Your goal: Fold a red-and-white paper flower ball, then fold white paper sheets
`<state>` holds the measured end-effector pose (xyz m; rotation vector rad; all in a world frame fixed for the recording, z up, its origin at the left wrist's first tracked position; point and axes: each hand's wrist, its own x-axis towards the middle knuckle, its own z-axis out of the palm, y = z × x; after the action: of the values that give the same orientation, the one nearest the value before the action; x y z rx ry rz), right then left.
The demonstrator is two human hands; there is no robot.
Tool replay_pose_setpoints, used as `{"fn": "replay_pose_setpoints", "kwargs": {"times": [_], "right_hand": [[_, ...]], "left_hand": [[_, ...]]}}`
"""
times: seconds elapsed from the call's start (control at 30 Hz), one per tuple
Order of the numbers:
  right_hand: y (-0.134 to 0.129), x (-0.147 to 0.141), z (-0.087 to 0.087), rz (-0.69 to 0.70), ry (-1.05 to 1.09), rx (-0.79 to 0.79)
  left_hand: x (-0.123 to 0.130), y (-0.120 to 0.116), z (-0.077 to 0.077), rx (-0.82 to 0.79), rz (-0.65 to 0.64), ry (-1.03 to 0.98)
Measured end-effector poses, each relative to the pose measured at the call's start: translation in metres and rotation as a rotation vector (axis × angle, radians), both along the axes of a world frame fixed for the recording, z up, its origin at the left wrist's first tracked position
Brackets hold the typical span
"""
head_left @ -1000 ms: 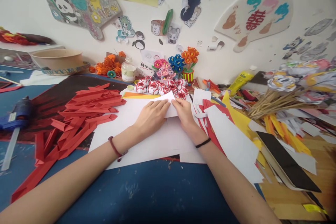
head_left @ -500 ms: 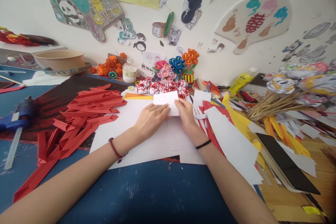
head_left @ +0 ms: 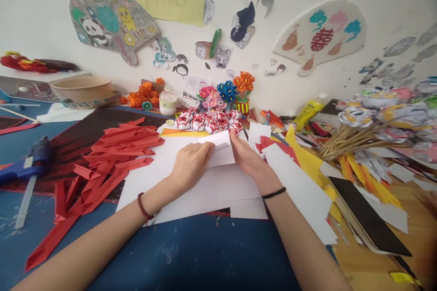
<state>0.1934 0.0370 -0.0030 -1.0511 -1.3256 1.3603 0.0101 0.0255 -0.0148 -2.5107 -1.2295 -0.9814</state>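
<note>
A small white sheet of paper (head_left: 223,157) is held between my hands, with a raised fold running across it. My left hand (head_left: 191,163) pinches the fold's left end, its fingers curled. On the right edge, my right hand (head_left: 247,157) grips the sheet with the thumb on top; its other fingers are partly hidden. Beneath them lie larger white sheets (head_left: 164,195). Just beyond stands a row of red-and-white folded paper flowers (head_left: 206,121). Left of my hands is a heap of folded red paper strips (head_left: 112,150).
A blue hot glue gun (head_left: 29,163) lies far left, near a tan bowl (head_left: 82,90). Bundled paper flowers on sticks (head_left: 337,138) lie at right, above a black-covered notebook (head_left: 368,216). A glass jar (head_left: 168,101) and a yellow bottle (head_left: 310,111) stand toward the wall.
My left hand has gone from lying flat on the small sheet to pinching it, and a fold now rises there. My right hand has shifted slightly right and down. The view has tilted up.
</note>
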Motion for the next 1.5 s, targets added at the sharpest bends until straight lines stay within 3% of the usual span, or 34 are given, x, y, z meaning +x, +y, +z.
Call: {"fn": "replay_pose_setpoints", "kwargs": {"times": [0.1, 0.23, 0.4, 0.5, 0.63, 0.83, 1.0, 1.07, 1.17, 1.27, 1.5], "right_hand": [[-0.003, 0.008, -0.003, 0.141, 0.107, -0.088], [-0.005, 0.016, -0.010, 0.182, 0.112, -0.059], [-0.001, 0.011, -0.012, 0.212, 0.027, -0.009], [0.001, 0.006, -0.015, 0.268, 0.015, -0.009], [-0.001, 0.003, -0.015, 0.228, 0.045, -0.035], [-0.011, -0.002, -0.005, 0.201, 0.111, -0.118], [-0.013, -0.005, -0.006, 0.122, 0.114, -0.150], [-0.012, -0.005, -0.010, 0.079, 0.096, -0.137], [-0.009, -0.004, -0.016, 0.013, 0.065, -0.071], [-0.009, -0.003, -0.017, -0.027, 0.059, -0.022], [-0.013, -0.004, -0.004, 0.017, 0.110, 0.006]], "left_hand": [[0.001, -0.004, 0.004, -0.135, 0.055, -0.124], [-0.004, -0.002, 0.010, -0.278, 0.064, -0.326], [-0.014, 0.010, 0.016, -0.366, 0.117, -0.518], [-0.015, 0.015, 0.016, -0.409, 0.135, -0.543], [-0.017, 0.015, 0.020, -0.356, 0.161, -0.539], [-0.026, 0.022, 0.027, -0.285, 0.235, -0.472], [-0.027, 0.022, 0.026, -0.118, 0.281, -0.214], [-0.023, 0.016, 0.025, 0.022, 0.243, -0.028], [-0.015, 0.005, 0.022, 0.124, 0.076, 0.264], [-0.008, 0.000, 0.016, 0.056, -0.005, 0.341], [-0.006, 0.006, 0.012, -0.155, -0.024, 0.100]]}}
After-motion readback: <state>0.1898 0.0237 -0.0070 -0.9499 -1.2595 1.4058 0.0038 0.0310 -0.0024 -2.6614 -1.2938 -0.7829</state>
